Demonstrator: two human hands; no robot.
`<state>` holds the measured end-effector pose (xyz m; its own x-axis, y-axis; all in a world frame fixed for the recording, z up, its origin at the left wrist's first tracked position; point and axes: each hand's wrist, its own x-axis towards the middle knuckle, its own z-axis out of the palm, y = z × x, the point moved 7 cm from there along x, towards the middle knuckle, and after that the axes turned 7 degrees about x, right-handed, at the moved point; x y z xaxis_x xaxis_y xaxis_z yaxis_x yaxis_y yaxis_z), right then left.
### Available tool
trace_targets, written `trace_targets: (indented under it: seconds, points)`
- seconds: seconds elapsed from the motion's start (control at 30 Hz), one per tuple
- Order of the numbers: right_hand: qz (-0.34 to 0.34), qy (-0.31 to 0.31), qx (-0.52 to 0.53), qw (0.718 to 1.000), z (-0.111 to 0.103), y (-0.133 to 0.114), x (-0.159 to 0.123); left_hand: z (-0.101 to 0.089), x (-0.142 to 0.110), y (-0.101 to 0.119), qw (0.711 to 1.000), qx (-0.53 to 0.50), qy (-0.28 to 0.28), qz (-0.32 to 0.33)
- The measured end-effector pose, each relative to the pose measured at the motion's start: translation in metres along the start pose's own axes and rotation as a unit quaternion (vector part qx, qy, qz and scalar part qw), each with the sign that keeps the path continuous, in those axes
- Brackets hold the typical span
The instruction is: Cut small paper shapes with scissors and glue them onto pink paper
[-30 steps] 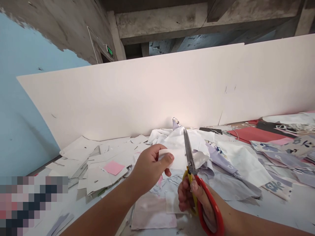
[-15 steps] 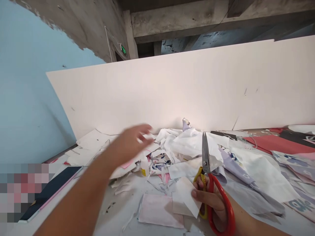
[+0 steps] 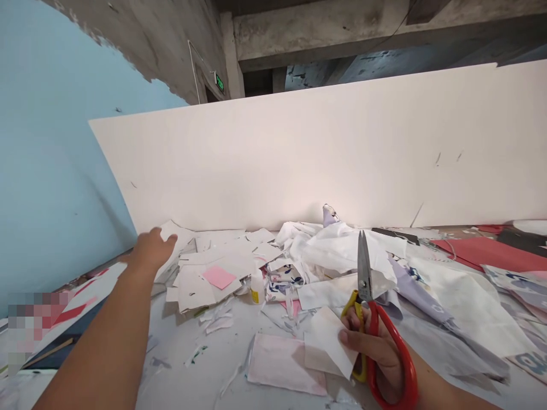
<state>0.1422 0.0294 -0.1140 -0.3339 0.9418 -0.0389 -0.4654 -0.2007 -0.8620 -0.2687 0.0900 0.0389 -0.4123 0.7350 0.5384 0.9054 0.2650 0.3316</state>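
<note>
At far paper stack, left hand now.

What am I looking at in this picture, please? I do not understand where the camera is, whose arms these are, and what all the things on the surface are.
The camera sits on a person's head and looks forward and down, so both bare arms are that person's own. The right hand grips red-and-yellow scissors, blades shut and pointing up, and pinches a white scrap with the thumb. The left hand reaches out, fingers spread, to a stack of white sheets with a pink square note on top. The table also carries crumpled white cloth, a small glue bottle and red sheets. A white board stands behind.
</note>
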Motion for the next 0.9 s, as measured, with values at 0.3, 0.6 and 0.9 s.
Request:
trace_targets:
  seconds: [0.3,0.6,0.9]
  points:
    - [-0.028,0.05,0.006,0.998,-0.003,-0.009,-0.003,-0.082,-0.097,0.183,0.937,-0.116,0.17,0.282]
    - [-0.088,0.123,-0.019,0.988,-0.003,-0.047,-0.011,0.018,-0.224,0.242,0.811,-0.106,-0.413,0.401]
    - [-0.095,0.097,-0.01,0.991,-0.003,-0.049,-0.009,0.08,-0.225,0.25,0.701,-0.471,-0.519,0.134]
